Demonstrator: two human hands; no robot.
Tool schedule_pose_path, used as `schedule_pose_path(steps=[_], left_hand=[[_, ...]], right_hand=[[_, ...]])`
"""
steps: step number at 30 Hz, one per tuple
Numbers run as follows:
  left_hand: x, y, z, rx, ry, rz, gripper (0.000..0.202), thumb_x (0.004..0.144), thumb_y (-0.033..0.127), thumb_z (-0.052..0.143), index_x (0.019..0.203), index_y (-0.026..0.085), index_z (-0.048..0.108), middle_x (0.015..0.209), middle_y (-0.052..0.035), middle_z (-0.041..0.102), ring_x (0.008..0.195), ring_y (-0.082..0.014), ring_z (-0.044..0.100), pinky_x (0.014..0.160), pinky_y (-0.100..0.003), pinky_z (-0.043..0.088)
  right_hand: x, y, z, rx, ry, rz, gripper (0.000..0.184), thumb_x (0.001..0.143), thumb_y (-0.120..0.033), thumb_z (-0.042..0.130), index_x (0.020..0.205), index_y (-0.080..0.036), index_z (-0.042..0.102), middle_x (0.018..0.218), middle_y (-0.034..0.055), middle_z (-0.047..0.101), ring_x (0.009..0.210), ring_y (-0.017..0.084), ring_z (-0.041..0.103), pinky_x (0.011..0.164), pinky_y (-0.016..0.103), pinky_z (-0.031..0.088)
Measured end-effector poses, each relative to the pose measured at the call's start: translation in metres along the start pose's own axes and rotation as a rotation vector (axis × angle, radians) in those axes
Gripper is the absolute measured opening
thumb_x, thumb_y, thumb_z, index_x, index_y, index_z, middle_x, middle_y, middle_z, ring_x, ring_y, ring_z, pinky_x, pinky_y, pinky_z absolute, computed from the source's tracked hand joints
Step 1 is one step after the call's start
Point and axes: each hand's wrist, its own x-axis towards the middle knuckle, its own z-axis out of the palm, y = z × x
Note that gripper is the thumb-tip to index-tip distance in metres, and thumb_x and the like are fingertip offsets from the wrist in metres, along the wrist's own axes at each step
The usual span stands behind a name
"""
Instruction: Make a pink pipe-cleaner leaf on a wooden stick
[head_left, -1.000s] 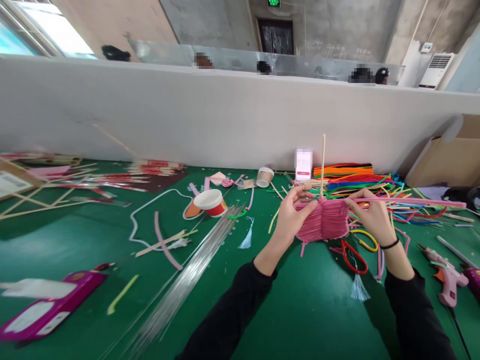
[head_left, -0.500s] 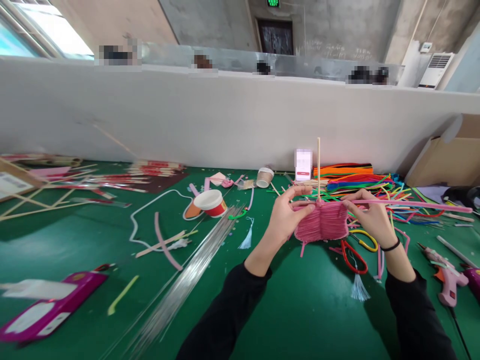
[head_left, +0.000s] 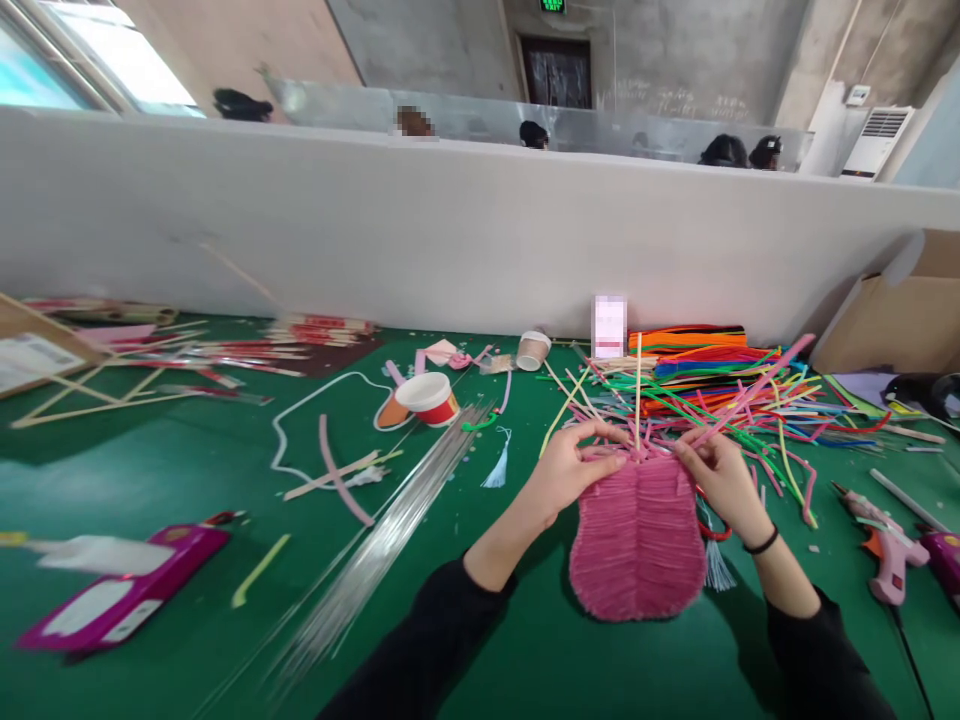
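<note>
A pink woven piece of pipe cleaners (head_left: 637,540) hangs upright above the green table, its ridged flat face toward me and its bottom rounded. A thin wooden stick (head_left: 638,390) rises from the middle of its top edge. My left hand (head_left: 574,470) pinches the top left corner between thumb and fingers. At the top right, my right hand (head_left: 718,475) is closed on a loose pink pipe cleaner (head_left: 757,385), which slants up and away to the right. Behind the piece, red-handled scissors (head_left: 718,525) are mostly hidden, beside a pale blue tassel (head_left: 718,570).
Coloured pipe cleaners (head_left: 697,360) lie heaped behind my hands, near a propped phone (head_left: 609,325). A pink glue gun (head_left: 885,555) lies at right. Leftward are a bundle of thin wires (head_left: 390,550), a paper cup (head_left: 429,398) and a magenta tool (head_left: 135,590). A white partition (head_left: 450,230) stands behind.
The pink piece has swung from tilted back to upright, so its full face shows. My hands have lowered slightly, and the loose pipe cleaner now points up rather than straight right.
</note>
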Motion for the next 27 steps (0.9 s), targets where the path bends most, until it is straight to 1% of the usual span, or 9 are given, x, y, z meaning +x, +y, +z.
schedule_pose_path(steps=[2, 4, 6, 8, 11, 13, 19, 23, 27], left_hand=[[0.003, -0.028, -0.002, 0.1, 0.038, -0.001, 0.019, 0.068, 0.03, 0.077, 0.08, 0.016, 0.071, 0.087, -0.007, 0.074, 0.076, -0.0198, 0.068, 0.068, -0.029, 0.053], [0.007, -0.053, -0.004, 0.139, 0.044, -0.028, 0.02, 0.068, 0.033, 0.077, 0.079, 0.016, 0.072, 0.088, -0.0071, 0.075, 0.076, -0.0215, 0.069, 0.072, -0.032, 0.053], [0.01, -0.072, -0.006, 0.176, 0.048, -0.051, 0.025, 0.07, 0.037, 0.074, 0.083, 0.016, 0.072, 0.083, -0.0072, 0.075, 0.076, -0.0231, 0.069, 0.074, -0.035, 0.053], [0.01, -0.082, -0.007, 0.233, 0.069, 0.027, 0.021, 0.073, 0.035, 0.071, 0.083, 0.017, 0.071, 0.088, -0.0079, 0.075, 0.084, -0.0244, 0.069, 0.082, -0.037, 0.052], [0.007, -0.084, -0.005, 0.328, 0.077, 0.183, 0.011, 0.079, 0.031, 0.065, 0.081, 0.021, 0.069, 0.1, -0.0068, 0.074, 0.106, -0.0258, 0.064, 0.098, -0.04, 0.044], [0.004, -0.081, -0.003, 0.372, 0.026, 0.235, 0.011, 0.085, 0.03, 0.059, 0.085, 0.024, 0.068, 0.102, -0.005, 0.074, 0.113, -0.0248, 0.061, 0.101, -0.039, 0.042], [-0.007, -0.072, 0.0, 0.496, -0.12, 0.268, 0.018, 0.095, 0.029, 0.042, 0.094, 0.024, 0.06, 0.107, -0.0079, 0.072, 0.103, -0.023, 0.065, 0.091, -0.035, 0.046], [-0.011, -0.075, -0.002, 0.391, -0.11, 0.27, 0.013, 0.097, 0.031, 0.036, 0.097, 0.023, 0.047, 0.101, -0.0103, 0.072, 0.103, -0.023, 0.067, 0.088, -0.035, 0.048], [-0.011, -0.08, -0.002, 0.258, -0.047, 0.217, 0.012, 0.098, 0.036, 0.036, 0.098, 0.025, 0.039, 0.089, -0.0078, 0.073, 0.095, -0.0235, 0.071, 0.081, -0.034, 0.05]], right_hand=[[-0.005, 0.024, 0.009, -0.028, -0.015, 0.055, 0.04, 0.081, -0.058, 0.059, 0.078, -0.019, 0.058, 0.058, -0.0016, 0.059, 0.05, 0.014, 0.053, 0.047, 0.025, 0.04], [-0.008, 0.042, 0.016, -0.059, -0.024, 0.086, 0.038, 0.082, -0.057, 0.059, 0.078, -0.019, 0.058, 0.06, -0.0006, 0.062, 0.053, 0.017, 0.058, 0.051, 0.026, 0.045], [-0.011, 0.052, 0.021, -0.079, -0.047, 0.089, 0.032, 0.086, -0.052, 0.055, 0.081, -0.02, 0.058, 0.066, 0.0018, 0.067, 0.06, 0.019, 0.064, 0.057, 0.029, 0.05], [-0.013, 0.055, 0.024, -0.146, -0.034, 0.019, 0.026, 0.09, -0.045, 0.051, 0.083, -0.022, 0.059, 0.078, 0.0053, 0.071, 0.072, 0.021, 0.068, 0.068, 0.034, 0.053], [-0.016, 0.055, 0.025, -0.295, 0.017, -0.165, 0.018, 0.092, -0.033, 0.049, 0.083, -0.023, 0.061, 0.094, 0.0099, 0.069, 0.09, 0.024, 0.066, 0.083, 0.039, 0.053], [-0.017, 0.056, 0.026, -0.362, 0.005, -0.227, 0.014, 0.09, -0.026, 0.05, 0.086, -0.023, 0.063, 0.096, 0.0107, 0.068, 0.095, 0.025, 0.064, 0.087, 0.041, 0.052], [-0.022, 0.054, 0.024, -0.469, -0.148, -0.242, 0.026, 0.086, -0.016, 0.049, 0.108, -0.022, 0.06, 0.099, 0.0088, 0.069, 0.095, 0.025, 0.063, 0.086, 0.044, 0.052], [-0.026, 0.048, 0.024, -0.478, -0.258, -0.282, 0.026, 0.084, -0.014, 0.05, 0.108, -0.02, 0.059, 0.093, 0.0084, 0.068, 0.092, 0.024, 0.063, 0.086, 0.043, 0.052], [-0.03, 0.047, 0.027, -0.482, -0.308, -0.305, 0.023, 0.089, -0.014, 0.045, 0.107, -0.019, 0.058, 0.101, 0.0113, 0.067, 0.098, 0.024, 0.063, 0.087, 0.043, 0.053]])
